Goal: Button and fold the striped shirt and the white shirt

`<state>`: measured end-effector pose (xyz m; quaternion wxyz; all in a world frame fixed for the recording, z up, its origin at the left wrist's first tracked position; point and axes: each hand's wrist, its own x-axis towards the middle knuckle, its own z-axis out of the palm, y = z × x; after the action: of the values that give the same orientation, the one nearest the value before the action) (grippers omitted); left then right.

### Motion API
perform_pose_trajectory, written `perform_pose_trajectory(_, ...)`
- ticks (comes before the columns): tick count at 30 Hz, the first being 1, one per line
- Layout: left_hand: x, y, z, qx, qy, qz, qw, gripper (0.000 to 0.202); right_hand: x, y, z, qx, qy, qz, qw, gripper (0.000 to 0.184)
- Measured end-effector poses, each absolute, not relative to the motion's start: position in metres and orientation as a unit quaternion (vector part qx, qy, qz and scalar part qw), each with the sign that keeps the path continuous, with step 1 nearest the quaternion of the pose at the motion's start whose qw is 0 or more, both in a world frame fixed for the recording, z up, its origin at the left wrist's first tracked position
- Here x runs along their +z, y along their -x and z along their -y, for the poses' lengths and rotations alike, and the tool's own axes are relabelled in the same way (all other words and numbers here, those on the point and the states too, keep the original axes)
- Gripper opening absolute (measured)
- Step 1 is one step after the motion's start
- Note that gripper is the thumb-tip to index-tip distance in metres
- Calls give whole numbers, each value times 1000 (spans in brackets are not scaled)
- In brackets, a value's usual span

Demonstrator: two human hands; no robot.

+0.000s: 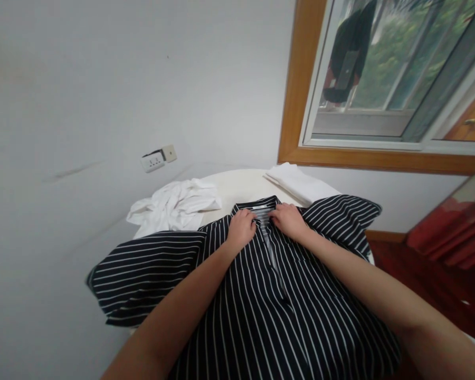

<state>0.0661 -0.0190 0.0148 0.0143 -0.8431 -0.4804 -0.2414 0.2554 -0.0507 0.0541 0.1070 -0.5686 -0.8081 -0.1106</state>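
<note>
A black shirt with white stripes point(257, 295) lies front up across the round table, its collar toward the far side and its short sleeves spread left and right. The front hangs partly open below the neck. My left hand point(242, 228) is closed on the left edge of the shirt's neck opening, fingers curled at the fabric. On the opposite edge, my right hand point(288, 219) pinches the cloth just below the collar. Both forearms reach over the shirt body, covering parts of it.
On the white table point(237, 184), a crumpled white cloth point(178, 203) lies at the left and a folded white cloth point(301, 182) at the back right. A wall with a socket point(153, 161) borders the left. A wood-framed window point(291, 105) stands behind; red curtain fabric point(451, 232) hangs right.
</note>
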Motion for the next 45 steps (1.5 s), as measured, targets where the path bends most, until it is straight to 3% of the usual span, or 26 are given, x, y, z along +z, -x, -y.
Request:
perform_pose_trajectory(14,8,-65,11,-262,833,487,3,12,9,-243,25,31,590,744,313,14)
perform_pose_trajectory(17,8,-66,11,-269,830,489,12,12,10,-242,23,26,576,760,301,10)
perform_pose_trajectory(25,12,-72,13,-282,812,504,82,10,15,-241,29,11,583,777,238,21)
perform_pose_trajectory(31,10,-72,11,-241,835,495,14,16,22,-231,37,-16,609,766,204,25)
perform_pose_trajectory(38,15,-70,15,-224,845,486,3,19,25,-226,38,-38,605,777,167,16)
perform_pose_trajectory(41,16,-70,16,-216,846,487,3,20,27,-232,35,-6,599,774,207,15)
perform_pose_trajectory(45,14,-70,14,-221,844,488,3,21,25,-234,28,131,593,714,349,10)
